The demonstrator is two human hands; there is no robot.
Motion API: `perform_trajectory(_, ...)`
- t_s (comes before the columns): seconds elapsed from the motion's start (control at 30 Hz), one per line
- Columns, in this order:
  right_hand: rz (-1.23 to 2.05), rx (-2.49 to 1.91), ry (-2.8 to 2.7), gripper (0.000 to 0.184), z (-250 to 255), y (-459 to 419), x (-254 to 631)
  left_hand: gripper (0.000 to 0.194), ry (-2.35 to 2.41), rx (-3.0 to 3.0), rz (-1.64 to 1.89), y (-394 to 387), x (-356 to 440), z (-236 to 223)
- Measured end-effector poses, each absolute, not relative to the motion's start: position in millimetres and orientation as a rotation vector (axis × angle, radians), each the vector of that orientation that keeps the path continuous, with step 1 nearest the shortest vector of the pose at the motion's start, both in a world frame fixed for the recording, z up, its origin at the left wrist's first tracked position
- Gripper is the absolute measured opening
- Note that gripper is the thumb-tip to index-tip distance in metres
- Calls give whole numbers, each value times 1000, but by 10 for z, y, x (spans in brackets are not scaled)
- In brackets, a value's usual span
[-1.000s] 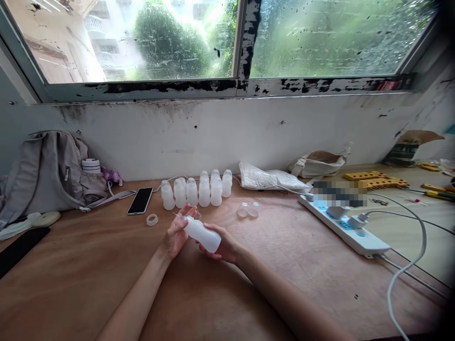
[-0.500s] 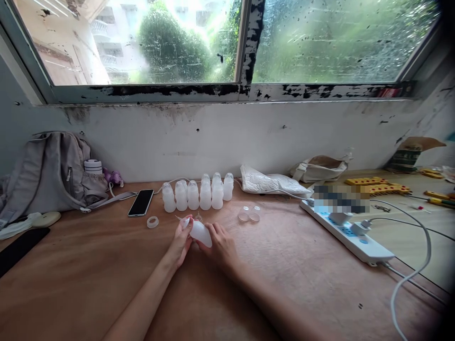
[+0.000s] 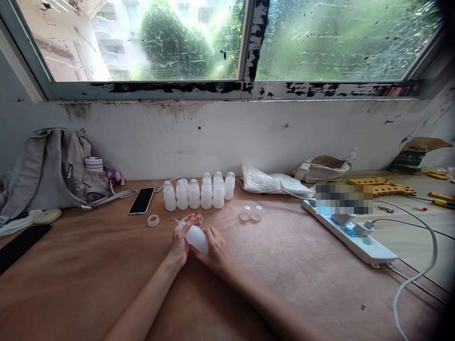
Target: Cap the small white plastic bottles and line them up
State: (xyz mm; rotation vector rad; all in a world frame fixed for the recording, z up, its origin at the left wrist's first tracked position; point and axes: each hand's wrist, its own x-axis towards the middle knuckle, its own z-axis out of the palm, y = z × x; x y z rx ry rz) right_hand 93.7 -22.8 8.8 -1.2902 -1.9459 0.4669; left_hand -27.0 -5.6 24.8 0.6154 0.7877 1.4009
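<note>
Both hands hold one small white plastic bottle (image 3: 197,237) just above the wooden table (image 3: 88,270). My right hand (image 3: 216,251) wraps round its lower body. My left hand (image 3: 182,239) pinches its neck end, where a thin pointed tip sticks out to the left. Behind the hands stands a cluster of several similar white bottles (image 3: 199,193). Clear round caps (image 3: 250,213) lie to the right and a clear ring (image 3: 153,220) to the left.
A black phone (image 3: 141,201) lies at the back left beside a grey backpack (image 3: 53,173). A white power strip (image 3: 350,232) with plugs and cables runs along the right. A white bag (image 3: 272,182), a beige pouch (image 3: 322,168) and yellow tools (image 3: 380,185) sit by the wall.
The bottle lay long and sideways a second ago; it has been turned so its bottom faces me, and both hands have drawn closer together round it.
</note>
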Motion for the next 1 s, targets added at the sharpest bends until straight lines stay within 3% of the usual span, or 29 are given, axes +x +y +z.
perform_trajectory(0.1, 569, -1217, -1960, 31, 72, -248, 911, 34, 823, 676, 1447, -92, -254, 273)
perform_trajectory(0.33, 1695, -1047, -1567, 34, 178, -249, 919, 18, 771, 667, 1437, -153, -293, 338)
perform_trajectory(0.47, 2016, -834, -1387, 27, 242, -276, 940, 9, 744, 681, 1397, -177, -306, 382)
perform_trajectory(0.63, 2190, -645, -1247, 13, 213, -282, 929, 6, 704, 710, 1381, -173, -335, 373)
perform_trajectory(0.8, 2336, -575, -1224, 21, 228, -251, 964, 5, 726, 737, 1344, -188, -354, 357)
perform_trajectory(1.0, 2184, -673, -1212, 34, 269, -202, 976, 31, 715, 665, 1337, -97, -322, 336)
